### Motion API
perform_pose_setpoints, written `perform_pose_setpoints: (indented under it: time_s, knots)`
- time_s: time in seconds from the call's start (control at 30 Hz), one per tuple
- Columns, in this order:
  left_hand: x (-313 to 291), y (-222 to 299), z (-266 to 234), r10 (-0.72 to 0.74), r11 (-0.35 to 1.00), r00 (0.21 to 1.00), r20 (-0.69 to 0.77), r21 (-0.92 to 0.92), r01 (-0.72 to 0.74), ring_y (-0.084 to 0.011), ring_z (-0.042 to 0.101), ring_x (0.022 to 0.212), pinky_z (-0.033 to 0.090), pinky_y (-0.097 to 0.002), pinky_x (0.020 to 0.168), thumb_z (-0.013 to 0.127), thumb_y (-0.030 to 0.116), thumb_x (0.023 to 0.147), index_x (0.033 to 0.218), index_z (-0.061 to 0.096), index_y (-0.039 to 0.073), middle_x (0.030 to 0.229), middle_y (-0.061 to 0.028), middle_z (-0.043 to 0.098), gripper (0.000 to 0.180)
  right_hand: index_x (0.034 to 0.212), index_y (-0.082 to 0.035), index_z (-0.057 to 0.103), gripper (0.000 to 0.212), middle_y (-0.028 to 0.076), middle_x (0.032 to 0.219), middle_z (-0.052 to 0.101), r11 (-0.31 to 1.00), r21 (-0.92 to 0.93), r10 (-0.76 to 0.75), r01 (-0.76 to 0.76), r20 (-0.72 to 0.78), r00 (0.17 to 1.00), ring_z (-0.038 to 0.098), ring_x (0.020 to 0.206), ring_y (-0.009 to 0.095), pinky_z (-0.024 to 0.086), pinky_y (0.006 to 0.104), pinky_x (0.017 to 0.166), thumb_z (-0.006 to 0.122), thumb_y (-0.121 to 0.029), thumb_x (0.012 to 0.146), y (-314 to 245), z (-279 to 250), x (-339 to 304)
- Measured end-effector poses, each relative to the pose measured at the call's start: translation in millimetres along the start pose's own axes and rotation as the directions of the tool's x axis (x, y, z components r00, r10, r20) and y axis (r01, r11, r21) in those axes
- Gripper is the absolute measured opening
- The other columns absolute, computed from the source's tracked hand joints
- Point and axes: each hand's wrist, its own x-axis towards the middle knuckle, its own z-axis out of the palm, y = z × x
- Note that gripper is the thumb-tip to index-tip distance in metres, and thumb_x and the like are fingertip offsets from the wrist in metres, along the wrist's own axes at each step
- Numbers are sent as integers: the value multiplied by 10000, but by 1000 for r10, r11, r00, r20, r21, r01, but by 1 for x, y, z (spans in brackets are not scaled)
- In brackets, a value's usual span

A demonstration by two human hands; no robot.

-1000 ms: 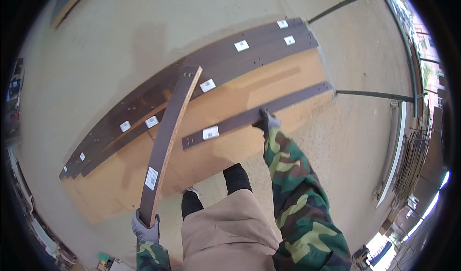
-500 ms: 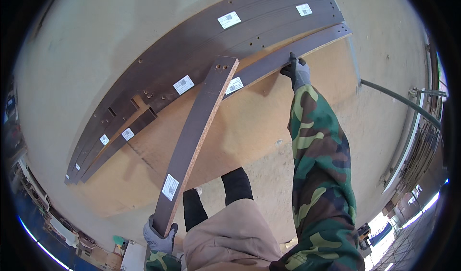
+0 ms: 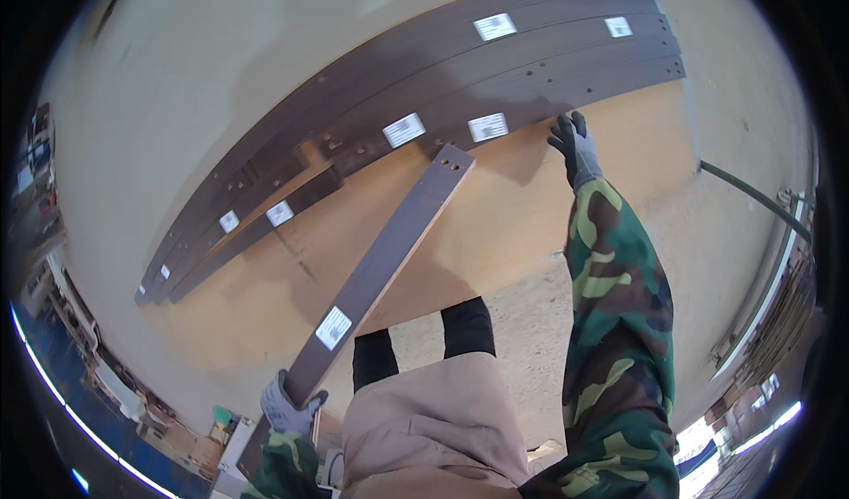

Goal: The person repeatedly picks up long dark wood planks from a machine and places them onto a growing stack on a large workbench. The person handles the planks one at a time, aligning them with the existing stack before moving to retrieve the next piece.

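My left hand (image 3: 288,405), in a grey glove, is closed round the near end of a long dark brown board (image 3: 389,259). That board slants away from me; it has a white label and two holes near its far end. My right hand (image 3: 579,152), gloved in grey and black, has its fingers stretched out at the near edge of a dark brown strip (image 3: 535,108). The strip lies against other dark brown panels (image 3: 424,70) with holes and white labels. Left of the held board lies a shorter notched strip (image 3: 305,200), partly apart from the panels.
Everything rests on a light brown sheet (image 3: 566,198) on a pale floor (image 3: 212,66). A dark hose (image 3: 752,197) runs off to the right. Stacked long pieces (image 3: 765,309) stand at the far right, and clutter lines the lower left.
My right hand has pushed the strip up against the panels, closing the gap, and its fingers have loosened. The held board's far end has swung right and lower in view.
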Motion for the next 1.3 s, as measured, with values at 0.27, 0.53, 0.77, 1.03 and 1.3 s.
perform_pose_setpoints:
  time_s: [0.27, 0.53, 0.77, 1.03, 1.3]
  knots:
    - [79, -124, 42, 224, 974, 959, -174, 75, -214, -361, 475, 1023, 357, -469, 897, 763, 543, 597, 1254, 439, -5, 1124, -183, 519, 915, 1401, -12, 278, 869, 204, 1438, 292, 350, -839, -358, 416, 290, 887, 283, 1333, 343, 309, 383, 1046, 657, -484, 778, 59, 96, -87]
    - [226, -147, 111, 205, 976, 955, -215, 115, -184, -332, 353, 1233, 219, -492, 1052, 775, 368, 628, 1329, 349, 26, 1301, -183, 409, 889, 1392, 60, 206, 1132, 255, 1435, 250, -207, -953, -238, 223, 270, 933, 200, 1356, 377, 241, 411, 1093, 682, -646, 646, 61, 176, -112]
    - [238, -136, 184, -459, 829, 846, -270, -471, 300, -311, 290, 1291, 190, -480, 1082, 746, 320, 706, 1390, 237, 18, 1395, -210, 305, 905, 1333, 82, 300, 1026, 270, 1353, 358, -227, -954, -216, 195, 245, 945, 294, 1304, 390, 305, 420, 1061, 733, -558, 657, 61, 181, -109]
    - [263, -133, 182, -530, -236, 826, 194, -969, 76, -234, 612, 645, 567, -367, 573, 672, -49, 721, 1416, -4, 56, 844, -134, 576, 975, 1269, 78, 388, 963, 271, 1305, 415, -342, -914, -228, 217, 305, 925, 374, 1246, 390, 374, 431, 989, 734, -569, 646, 64, 179, -111]
    - [272, -117, 162, -489, -277, 820, 299, -944, 179, -290, 629, 675, 585, -409, 621, 634, -25, 785, 1233, 273, -33, 858, -175, 582, 576, 1245, 55, 383, 966, 260, 1247, 447, -218, -938, -246, 268, 319, 915, 423, 1189, 402, 403, 461, 958, 754, -575, 613, 59, 174, -109]
